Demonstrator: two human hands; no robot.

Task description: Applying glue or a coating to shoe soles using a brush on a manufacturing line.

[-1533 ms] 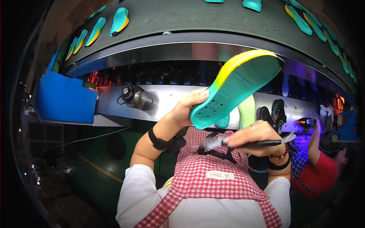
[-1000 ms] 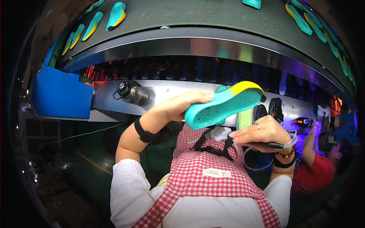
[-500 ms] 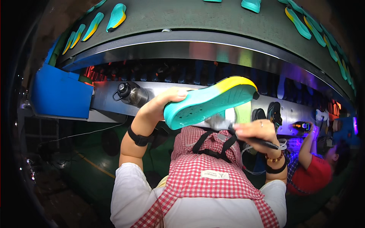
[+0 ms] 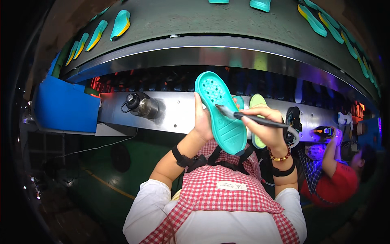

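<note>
My left hand (image 4: 202,123) is closed around the side of a teal shoe sole (image 4: 224,129), its thumb along the near edge. The sole stands tilted with its hollow inner face toward me, small holes at the far end and ridges at the near end. In my right hand (image 4: 265,131) is a brush (image 4: 261,119) with a black handle, gripped like a pen. The brush's bristle tip lies against the middle of the sole's inner face.
Behind the hands runs a metal ledge (image 4: 170,106) with a dark water bottle (image 4: 142,105), a light green sole (image 4: 257,101) and dark shoes (image 4: 292,120). Beyond it, a belt (image 4: 174,20) carries several teal-and-yellow soles. A co-worker in red (image 4: 333,183) works at the right.
The sole has turned from lying sideways, outer side and yellow end showing, to standing up with its inner face toward me. The brush has come up from below onto that face.
</note>
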